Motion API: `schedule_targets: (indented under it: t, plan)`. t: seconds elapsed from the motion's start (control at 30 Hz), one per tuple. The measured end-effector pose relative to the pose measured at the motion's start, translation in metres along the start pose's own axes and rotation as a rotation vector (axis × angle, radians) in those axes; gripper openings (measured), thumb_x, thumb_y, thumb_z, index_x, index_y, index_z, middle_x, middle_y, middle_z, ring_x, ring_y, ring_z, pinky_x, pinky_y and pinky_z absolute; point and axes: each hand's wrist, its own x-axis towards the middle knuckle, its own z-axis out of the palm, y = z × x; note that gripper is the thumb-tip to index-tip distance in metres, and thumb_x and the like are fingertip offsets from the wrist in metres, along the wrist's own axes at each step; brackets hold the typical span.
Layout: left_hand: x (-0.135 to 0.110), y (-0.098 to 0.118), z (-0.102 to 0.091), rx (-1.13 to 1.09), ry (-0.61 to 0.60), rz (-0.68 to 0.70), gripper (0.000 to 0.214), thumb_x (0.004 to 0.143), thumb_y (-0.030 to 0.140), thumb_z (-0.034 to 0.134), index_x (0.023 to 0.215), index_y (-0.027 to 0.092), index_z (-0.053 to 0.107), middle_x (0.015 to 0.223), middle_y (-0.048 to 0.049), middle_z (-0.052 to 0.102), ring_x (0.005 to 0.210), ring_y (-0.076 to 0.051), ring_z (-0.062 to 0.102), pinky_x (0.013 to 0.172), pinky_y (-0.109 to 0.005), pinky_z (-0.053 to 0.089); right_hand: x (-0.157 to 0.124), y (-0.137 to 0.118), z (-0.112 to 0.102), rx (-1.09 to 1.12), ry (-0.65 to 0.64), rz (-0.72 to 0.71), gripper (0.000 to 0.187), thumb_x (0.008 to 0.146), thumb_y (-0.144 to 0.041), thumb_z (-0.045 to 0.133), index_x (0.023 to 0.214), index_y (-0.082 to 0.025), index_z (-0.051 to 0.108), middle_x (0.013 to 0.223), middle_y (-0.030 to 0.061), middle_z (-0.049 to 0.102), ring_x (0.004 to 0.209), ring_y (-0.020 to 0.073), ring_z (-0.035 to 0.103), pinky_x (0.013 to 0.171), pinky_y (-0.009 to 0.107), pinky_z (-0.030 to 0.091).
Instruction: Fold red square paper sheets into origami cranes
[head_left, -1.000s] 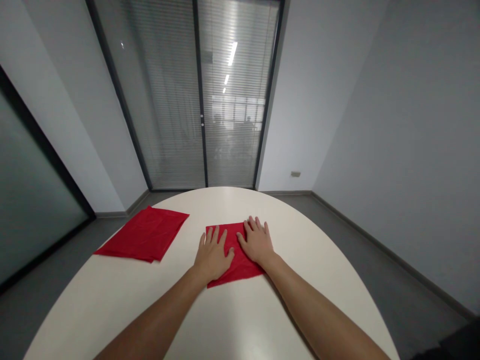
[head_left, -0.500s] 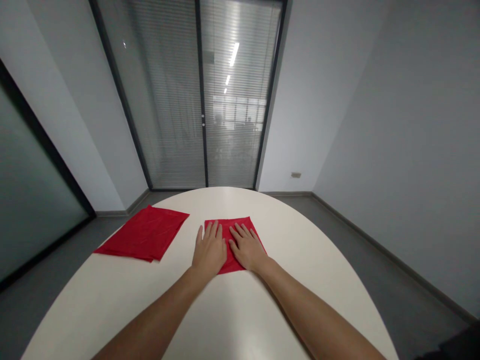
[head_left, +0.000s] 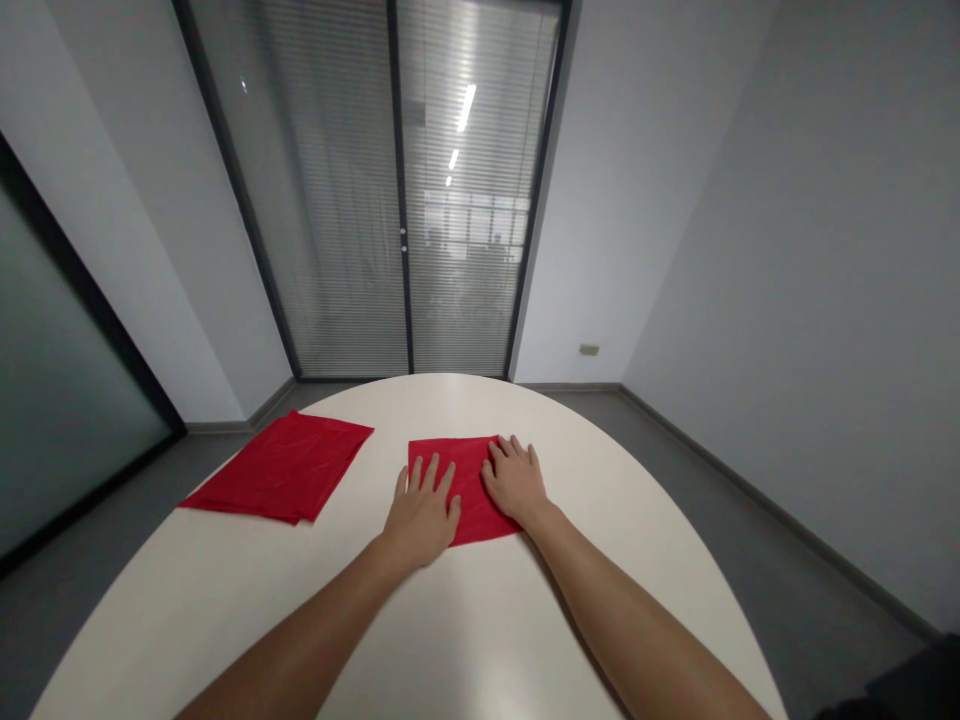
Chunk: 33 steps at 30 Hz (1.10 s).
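Observation:
A small folded red cloth (head_left: pixel 465 480) lies flat on the white round table (head_left: pixel 480 620) in front of me. My left hand (head_left: pixel 421 515) rests palm down on its left part, fingers stretched out and slightly spread. On the cloth's right edge my right hand (head_left: pixel 514 482) also lies flat, fingers extended. Neither hand grips anything.
A larger stack of folded red cloth (head_left: pixel 281 466) lies on the table to the left, near the rim. Beyond the table are a grey floor, glass doors with blinds and plain walls.
My hands, close together at the cloth's middle half a second ago, have slid apart: the left toward the left side, the right toward the right edge. The cloth stays flat.

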Motion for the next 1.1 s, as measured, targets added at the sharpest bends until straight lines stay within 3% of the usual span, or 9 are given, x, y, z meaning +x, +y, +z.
schedule_targets:
  t: [0.1,0.17,0.23,0.37,0.53,0.63,0.73,0.87,1.1]
  plan:
    - [-0.006,0.003,0.0,0.009,0.009,0.075,0.059,0.099,0.04,0.035,0.152,0.015,0.04,0.16,-0.0173,0.034,0.149,-0.038,0.026,0.121,-0.058,0.015,-0.004,-0.007,-0.005,0.052,0.112,-0.146,0.048,0.101,-0.032,0.034,0.139,-0.015,0.058,0.152,0.0123,0.047,0.144,0.0292,0.036,0.119,0.047,0.024]
    - [-0.009,0.004,0.002,0.018,0.014,0.13,0.058,0.1,0.04,0.032,0.15,0.012,0.044,0.158,-0.0186,0.037,0.149,-0.038,0.027,0.122,-0.058,0.013,-0.007,-0.011,-0.005,0.14,0.052,-0.331,0.049,0.104,-0.035,0.029,0.142,-0.017,0.055,0.154,0.0104,0.046,0.141,0.0235,0.041,0.118,0.04,0.029]
    - [-0.01,0.006,0.004,0.022,0.017,0.156,0.059,0.1,0.042,0.032,0.148,0.012,0.046,0.157,-0.0188,0.04,0.148,-0.039,0.027,0.122,-0.058,0.012,-0.007,-0.01,-0.001,0.195,-0.065,-0.429,0.052,0.105,-0.041,0.025,0.147,-0.02,0.049,0.156,0.0086,0.043,0.143,0.0224,0.039,0.118,0.04,0.029]
    - [-0.01,0.008,0.006,0.008,0.02,0.139,0.062,0.099,0.046,0.032,0.151,0.015,0.041,0.16,-0.0151,0.035,0.149,-0.041,0.023,0.121,-0.06,0.012,-0.003,-0.003,0.007,0.197,-0.18,-0.351,0.057,0.106,-0.048,0.02,0.152,-0.023,0.041,0.161,0.0066,0.033,0.151,0.0259,0.024,0.122,0.051,0.018]
    - [-0.007,0.007,0.006,-0.008,-0.004,0.065,0.066,0.098,0.048,0.032,0.155,0.016,0.034,0.162,-0.0126,0.03,0.151,-0.041,0.019,0.121,-0.062,0.008,-0.001,0.002,0.005,0.137,-0.072,-0.235,0.059,0.104,-0.048,0.028,0.15,-0.015,0.044,0.16,0.0134,0.034,0.151,0.0302,0.024,0.122,0.051,0.018]
    - [-0.002,0.002,0.004,0.011,-0.003,-0.007,0.066,0.097,0.046,0.033,0.155,0.014,0.034,0.163,-0.0134,0.029,0.151,-0.042,0.018,0.121,-0.062,0.007,-0.003,0.003,0.004,0.166,-0.032,-0.288,0.058,0.104,-0.047,0.029,0.149,-0.013,0.046,0.157,0.0142,0.04,0.149,0.0281,0.029,0.122,0.047,0.019]
    - [0.003,-0.006,0.002,-0.001,-0.011,-0.044,0.066,0.097,0.047,0.032,0.155,0.015,0.034,0.163,-0.0115,0.028,0.151,-0.04,0.017,0.121,-0.061,0.009,-0.005,0.004,0.007,0.199,-0.121,-0.373,0.059,0.103,-0.051,0.033,0.151,-0.018,0.043,0.159,0.0122,0.036,0.15,0.0278,0.026,0.122,0.048,0.02]
    - [0.009,-0.019,0.0,-0.018,-0.005,-0.036,0.064,0.097,0.048,0.034,0.154,0.019,0.037,0.162,-0.0093,0.03,0.151,-0.038,0.02,0.121,-0.061,0.01,-0.006,0.004,0.008,0.17,-0.161,-0.348,0.061,0.102,-0.052,0.035,0.153,-0.02,0.039,0.162,0.0114,0.029,0.152,0.0285,0.021,0.122,0.049,0.018]
    - [0.017,-0.038,-0.003,0.007,0.069,-0.122,0.064,0.097,0.045,0.036,0.15,0.009,0.041,0.159,-0.0194,0.034,0.149,-0.037,0.028,0.12,-0.063,0.012,-0.008,0.002,0.003,0.132,-0.187,-0.344,0.069,0.099,-0.06,0.037,0.155,-0.021,0.034,0.165,0.0083,0.023,0.153,0.0284,0.015,0.124,0.048,0.012]
